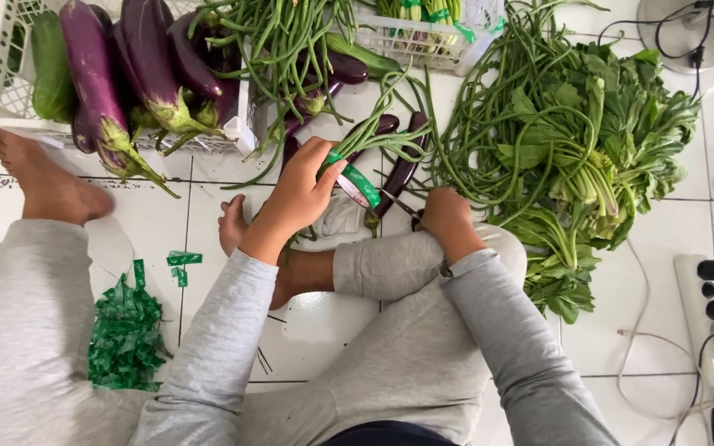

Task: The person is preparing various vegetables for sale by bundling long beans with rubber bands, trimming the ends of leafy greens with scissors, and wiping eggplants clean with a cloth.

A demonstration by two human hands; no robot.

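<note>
My left hand grips a bunch of long green beans together with a roll of green tape, the tape wrapped at the bunch's near end. My right hand rests on my knee and holds small scissors, their blades pointing toward the tape roll. Both arms wear grey sleeves, and I sit cross-legged on white floor tiles.
A white crate of purple eggplants stands at the upper left. Loose long beans and leafy greens lie on the right. Green tape scraps pile at the left. A power strip with cables sits far right.
</note>
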